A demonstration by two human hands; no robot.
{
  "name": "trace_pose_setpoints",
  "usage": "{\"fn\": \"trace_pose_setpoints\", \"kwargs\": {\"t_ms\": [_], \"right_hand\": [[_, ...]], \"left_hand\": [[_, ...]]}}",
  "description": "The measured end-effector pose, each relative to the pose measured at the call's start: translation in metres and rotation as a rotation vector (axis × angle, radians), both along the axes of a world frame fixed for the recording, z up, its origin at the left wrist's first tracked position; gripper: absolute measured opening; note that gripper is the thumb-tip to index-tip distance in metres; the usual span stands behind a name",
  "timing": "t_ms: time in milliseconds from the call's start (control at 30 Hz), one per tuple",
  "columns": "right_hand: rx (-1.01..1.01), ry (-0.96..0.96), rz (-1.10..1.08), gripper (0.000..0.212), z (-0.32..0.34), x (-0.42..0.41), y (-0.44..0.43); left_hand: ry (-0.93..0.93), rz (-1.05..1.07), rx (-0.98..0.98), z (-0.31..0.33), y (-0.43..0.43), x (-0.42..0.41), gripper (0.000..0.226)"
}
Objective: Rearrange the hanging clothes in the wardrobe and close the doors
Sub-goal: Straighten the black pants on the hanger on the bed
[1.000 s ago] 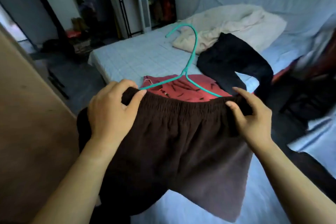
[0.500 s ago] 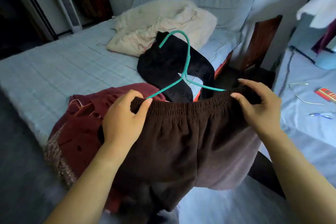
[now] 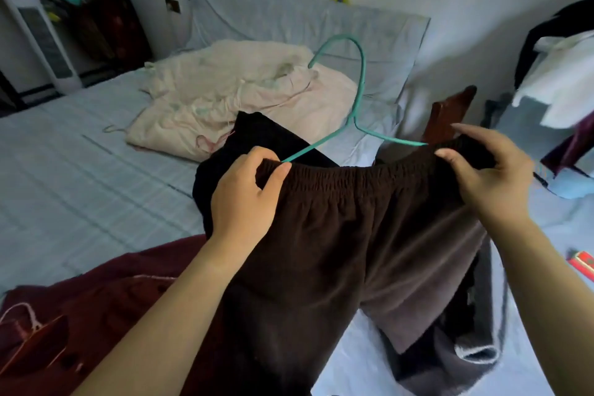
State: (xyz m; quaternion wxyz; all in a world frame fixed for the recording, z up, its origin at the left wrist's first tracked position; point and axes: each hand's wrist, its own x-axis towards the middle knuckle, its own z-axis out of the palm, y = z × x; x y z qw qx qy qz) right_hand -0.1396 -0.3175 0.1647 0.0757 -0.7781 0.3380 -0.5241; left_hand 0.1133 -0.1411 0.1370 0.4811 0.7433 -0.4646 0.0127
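**Setting:** bedroom. Bed [image 3: 80,177] w/ pale checked sheet, cream quilt [image 3: 244,96] bunched near the headboard. Wardrobe + doors not in view.

**Item 1:** brown shorts [image 3: 337,235], elastic waistband. Held up over the bed's near edge, legs hanging.

**Item 2:** teal hanger [image 3: 353,120], hook up. Both arms run into the waistband.

**Item 3:** left hand [image 3: 244,199]. Thumb + fingers pinch the waistband's left end, right where the hanger arm goes in.

**Item 4:** right hand [image 3: 491,177]. Fingers curled over the waistband's right end, gripping it.

**Misc:** black garment [image 3: 266,138] on the sheet behind the shorts; maroon garment [image 3: 112,292] bottom left.

**Handling (my read):** you're seating the waistband on the hanger.
- Stretch the elastic evenly and get both hanger ends fully inside.
- Centre the hook, then ease the elastic off slowly so it bites.
- Thin wire + slack elastic prob. means a slide to one side, so check it's level before you take it to the rail.
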Motion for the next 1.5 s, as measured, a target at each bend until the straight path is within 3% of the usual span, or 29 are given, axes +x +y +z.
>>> {"fn": "trace_pose_setpoints", "kwargs": {"t_ms": [333,667,933,1100,1233,1300,1500], "right_hand": [[0.079,0.042,0.305,0.033,-0.054,0.169,-0.184],[0.355,0.154,0.549,0.028,-0.093,0.354,-0.384],[0.352,0.157,0.661,0.028,-0.108,0.453,-0.450],[0.407,0.355,0.794,0.034,-0.165,0.514,-0.432],[0.289,0.646,0.854,0.047,-0.224,0.539,-0.410],[0.262,0.826,0.831,0.062,-0.247,0.541,-0.398],[0.285,1.117,0.809,0.071,-0.279,0.509,-0.358]], "left_hand": [[0.153,0.283,0.114,-0.041,-0.125,0.110,0.012],[0.257,0.660,0.201,-0.051,-0.279,0.200,0.013],[0.240,0.772,0.204,-0.055,-0.340,0.276,0.012],[0.197,0.772,0.331,-0.127,-0.302,0.324,0.018],[0.304,0.789,0.693,-0.199,-0.262,0.325,0.056],[0.420,0.738,0.734,-0.226,-0.245,0.316,0.066],[0.418,0.555,0.824,-0.263,-0.218,0.297,0.062]]}}
